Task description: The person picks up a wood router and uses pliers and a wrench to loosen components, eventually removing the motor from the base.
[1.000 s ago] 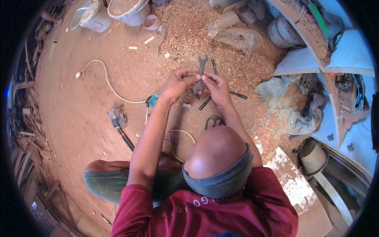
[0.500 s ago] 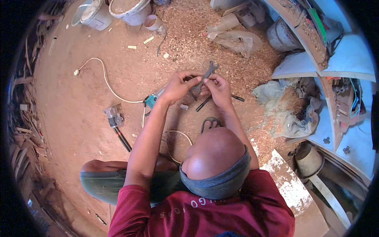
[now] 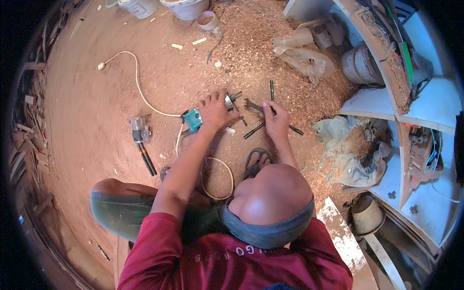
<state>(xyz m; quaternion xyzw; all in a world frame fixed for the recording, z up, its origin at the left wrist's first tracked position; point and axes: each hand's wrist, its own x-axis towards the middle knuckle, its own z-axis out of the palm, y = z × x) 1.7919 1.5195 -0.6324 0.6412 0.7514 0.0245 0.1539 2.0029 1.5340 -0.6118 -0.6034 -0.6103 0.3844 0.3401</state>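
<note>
My left hand (image 3: 215, 112) lies over a teal and silver corded power tool (image 3: 192, 121), fingers over its body and thumb toward the nose. A spindle sticks out at the nose, with a thin dark bar (image 3: 237, 105) across it. My right hand (image 3: 277, 121) grips a dark open-ended wrench (image 3: 254, 105), its jaw toward the tool but apart from it. Under and around that hand, black rod-like legs (image 3: 254, 130) spread on the floor; where they meet is hidden. A small pale scrap (image 3: 230, 130) lies below the tool.
A white cord (image 3: 140, 87) curves leftward from the tool and loops near my foot. Left stands a clear-and-grey piece with black handles (image 3: 140, 140). White buckets (image 3: 186, 8) and shavings (image 3: 246, 48) lie beyond; cloth sacking (image 3: 350, 150) and blue-white shelving (image 3: 369, 104) are at right.
My hands have moved apart. My left hand went from beside the wrench down onto the power tool; my right hand keeps the wrench, now turned leftward. The view has shifted slightly.
</note>
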